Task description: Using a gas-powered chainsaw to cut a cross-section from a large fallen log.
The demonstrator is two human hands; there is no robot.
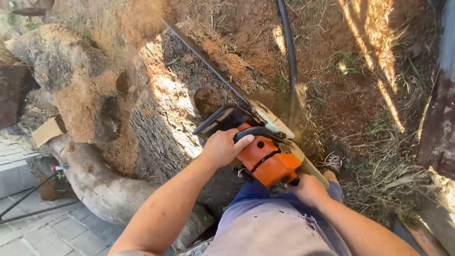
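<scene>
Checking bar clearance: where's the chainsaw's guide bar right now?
In the head view the guide bar runs up and left from the orange chainsaw at centre, lying over the sawdust-covered tree trunk, with the black hose to its right.

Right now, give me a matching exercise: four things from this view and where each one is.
Things:
1. left hand
2. right hand
3. guide bar
4. black hose

Places:
A. on the chainsaw's rear grip
B. running up the sawdust-covered ground
C. on the black front handle
D. lying across the tree stump

Pairs: 1-C, 2-A, 3-D, 4-B
</scene>
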